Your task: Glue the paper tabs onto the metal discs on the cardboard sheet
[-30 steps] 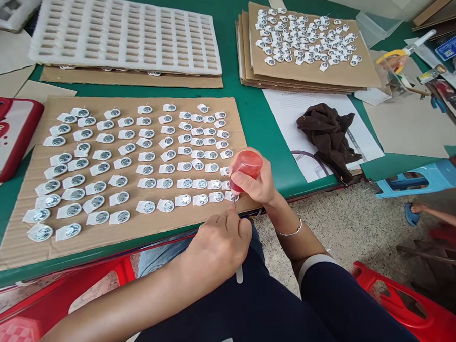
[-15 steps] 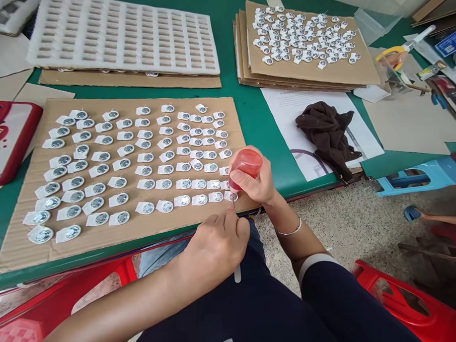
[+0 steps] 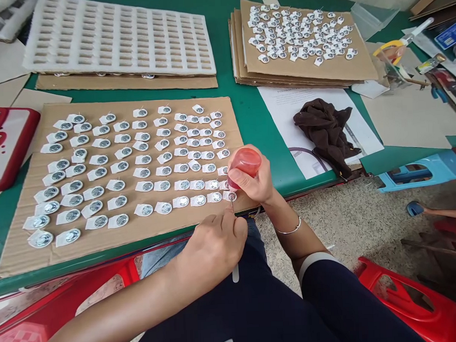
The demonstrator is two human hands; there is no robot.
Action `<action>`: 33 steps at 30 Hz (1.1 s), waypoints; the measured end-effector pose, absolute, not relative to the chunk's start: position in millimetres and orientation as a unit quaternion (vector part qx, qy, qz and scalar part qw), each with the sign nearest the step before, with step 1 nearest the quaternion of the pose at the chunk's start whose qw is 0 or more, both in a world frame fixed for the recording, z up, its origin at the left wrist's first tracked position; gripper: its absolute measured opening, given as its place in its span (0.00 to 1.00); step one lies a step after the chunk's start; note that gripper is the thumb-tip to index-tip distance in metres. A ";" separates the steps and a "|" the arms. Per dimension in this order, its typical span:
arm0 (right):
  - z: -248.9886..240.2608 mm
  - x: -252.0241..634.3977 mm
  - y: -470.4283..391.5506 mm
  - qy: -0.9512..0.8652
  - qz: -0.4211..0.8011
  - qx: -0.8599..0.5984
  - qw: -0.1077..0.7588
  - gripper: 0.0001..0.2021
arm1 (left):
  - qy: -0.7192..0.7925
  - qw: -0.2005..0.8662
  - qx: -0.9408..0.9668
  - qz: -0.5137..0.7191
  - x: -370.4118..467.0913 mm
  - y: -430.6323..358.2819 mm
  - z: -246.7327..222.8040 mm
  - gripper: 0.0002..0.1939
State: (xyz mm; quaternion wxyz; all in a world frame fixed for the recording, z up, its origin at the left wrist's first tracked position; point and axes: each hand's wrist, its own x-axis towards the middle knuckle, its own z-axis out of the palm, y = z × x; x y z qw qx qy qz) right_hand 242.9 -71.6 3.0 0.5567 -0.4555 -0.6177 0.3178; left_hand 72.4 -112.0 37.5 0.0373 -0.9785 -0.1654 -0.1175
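My right hand (image 3: 259, 182) is wrapped round a soft red squeeze bottle (image 3: 246, 162), tipped down over the near right corner of a cardboard sheet (image 3: 76, 250). Just under the bottle lies a round silver piece with a white tab (image 3: 231, 196). My left hand (image 3: 218, 242) is closed on a slim metal tool (image 3: 235, 274); its flat rounded end sticks out below the fist, and its fine tip reaches the same silver piece. Whether tip and bottle touch the piece, I cannot tell. Many similar tabbed pieces (image 3: 142, 172) lie in rough rows across the cardboard.
Behind the sheet is a white foam tray (image 3: 120, 37) with slots. A cardboard stack (image 3: 307, 72) at the back right bears more tabbed pieces. A dark cloth (image 3: 324, 131) lies on printed paper. A red-cased phone (image 3: 11, 145) is at the left; scissors (image 3: 394, 50) lie far right.
The view has shifted slightly. Both hands keep the same hold at the same silver piece, with hardly any movement over the cardboard.
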 end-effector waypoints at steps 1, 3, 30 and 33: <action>3.2 242.9 -71.5 -0.620 0.310 -0.453 0.561 0.10 | -0.166 0.034 -0.978 -0.120 72.5 -111.9 37.4 0.09; 2.9 243.3 -71.2 -0.625 0.289 -0.450 0.569 0.10 | -0.167 0.029 -0.978 -0.123 72.5 -112.0 37.2 0.09; -0.1 249.2 -73.8 -0.626 0.232 -0.468 0.579 0.14 | -0.179 -0.110 -0.970 -0.119 67.3 -100.2 47.3 0.10; -0.6 249.6 -74.9 -0.624 0.239 -0.462 0.583 0.13 | -0.196 -0.150 -0.965 -0.091 64.2 -98.8 46.1 0.08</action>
